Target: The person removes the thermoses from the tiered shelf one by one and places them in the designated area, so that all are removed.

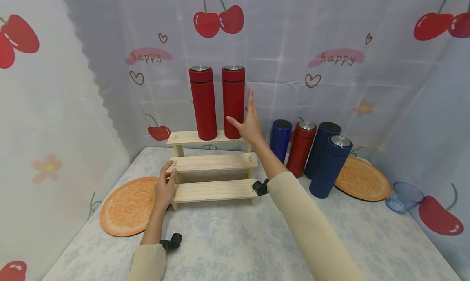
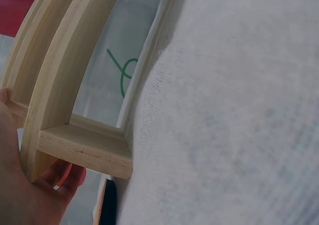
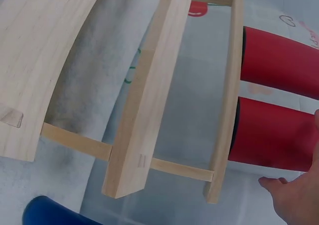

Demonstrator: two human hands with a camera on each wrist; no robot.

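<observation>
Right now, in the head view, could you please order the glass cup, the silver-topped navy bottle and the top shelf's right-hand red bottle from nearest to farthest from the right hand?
1. Red bottle: on the top shelf, beside the right hand.
2. Navy bottle: to the hand's right, on the table.
3. Glass cup: farther right on the table.

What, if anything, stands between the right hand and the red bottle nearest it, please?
Nothing visible does: the right hand is beside that red bottle on the top shelf, and the shelf's other red bottle stands on the far side.
</observation>
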